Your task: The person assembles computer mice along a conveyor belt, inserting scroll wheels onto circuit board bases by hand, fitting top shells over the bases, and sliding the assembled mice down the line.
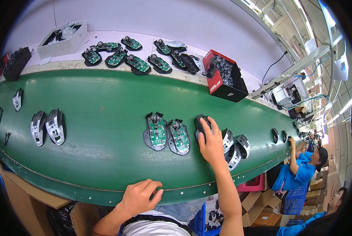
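Observation:
My right hand is closed over a black computer mouse on the green belt, with the thumb on its near left side. Just left of it lie two mouse bases with green circuit boards, a left one and a right one. Several white-and-black mouse shells are bunched to the right, beside my wrist. At the belt's near edge rests my left hand, its fingers loosely curled and nothing visible in them.
Two mouse shells lie farther left on the green belt. Several circuit-board bases line the back ledge, between a white bin and a red-and-black box of small dark parts. A co-worker in blue reaches onto the belt at right.

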Tool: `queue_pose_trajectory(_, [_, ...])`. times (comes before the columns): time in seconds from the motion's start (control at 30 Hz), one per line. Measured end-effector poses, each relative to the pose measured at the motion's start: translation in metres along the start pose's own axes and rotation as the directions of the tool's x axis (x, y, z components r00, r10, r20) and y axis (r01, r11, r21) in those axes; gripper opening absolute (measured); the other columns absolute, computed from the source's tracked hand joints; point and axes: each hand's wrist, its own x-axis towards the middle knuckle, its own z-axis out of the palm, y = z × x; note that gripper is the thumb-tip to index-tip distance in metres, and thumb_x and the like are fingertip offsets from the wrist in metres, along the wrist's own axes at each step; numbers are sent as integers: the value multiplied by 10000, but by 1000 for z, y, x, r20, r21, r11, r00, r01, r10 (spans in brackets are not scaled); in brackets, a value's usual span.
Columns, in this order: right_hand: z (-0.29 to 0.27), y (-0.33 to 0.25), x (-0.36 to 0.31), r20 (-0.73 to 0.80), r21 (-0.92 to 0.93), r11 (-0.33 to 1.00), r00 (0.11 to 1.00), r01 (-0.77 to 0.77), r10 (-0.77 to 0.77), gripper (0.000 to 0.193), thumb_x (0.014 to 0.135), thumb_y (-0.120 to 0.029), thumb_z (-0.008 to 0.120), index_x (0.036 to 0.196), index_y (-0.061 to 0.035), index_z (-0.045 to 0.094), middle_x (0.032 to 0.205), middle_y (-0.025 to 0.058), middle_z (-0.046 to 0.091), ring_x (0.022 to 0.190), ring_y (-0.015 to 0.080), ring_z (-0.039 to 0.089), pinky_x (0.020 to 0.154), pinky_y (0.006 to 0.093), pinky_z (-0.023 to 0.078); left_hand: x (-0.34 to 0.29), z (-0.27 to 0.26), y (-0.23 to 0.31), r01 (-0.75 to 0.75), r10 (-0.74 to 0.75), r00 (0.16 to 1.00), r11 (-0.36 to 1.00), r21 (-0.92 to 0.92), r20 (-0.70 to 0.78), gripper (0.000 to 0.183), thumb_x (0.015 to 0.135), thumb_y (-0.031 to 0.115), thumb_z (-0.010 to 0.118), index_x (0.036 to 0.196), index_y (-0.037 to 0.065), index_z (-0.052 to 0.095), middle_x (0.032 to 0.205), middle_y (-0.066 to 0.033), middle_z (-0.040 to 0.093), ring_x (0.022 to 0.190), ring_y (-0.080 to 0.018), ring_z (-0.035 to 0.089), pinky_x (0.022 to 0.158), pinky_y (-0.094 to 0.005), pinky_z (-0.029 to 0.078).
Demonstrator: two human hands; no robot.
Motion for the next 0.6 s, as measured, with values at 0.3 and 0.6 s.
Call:
queue_pose_trajectory(0.3, [11,9,-2,-9,-14,997,998,70,-70,554,892,-77,590,1429,-60,455,1461,223,411,1307,449,437,1081,507,400,1,0,-1,-1,1,1000,1000,-8,-17,98,838,129,717,895,74,659,735,-55,626,597,-217,651,534,-342,525])
queue_pose_trajectory(0.6, [16,19,2,-22,182,982,999,41,-38,526,924,-137,587,1432,-72,468,1495,232,381,1345,437,410,1120,485,349,-3,0,-4,-50,49,996,999,-11,-76,79,841,117,703,883,71,654,732,-58,627,592,-225,644,535,-344,521])
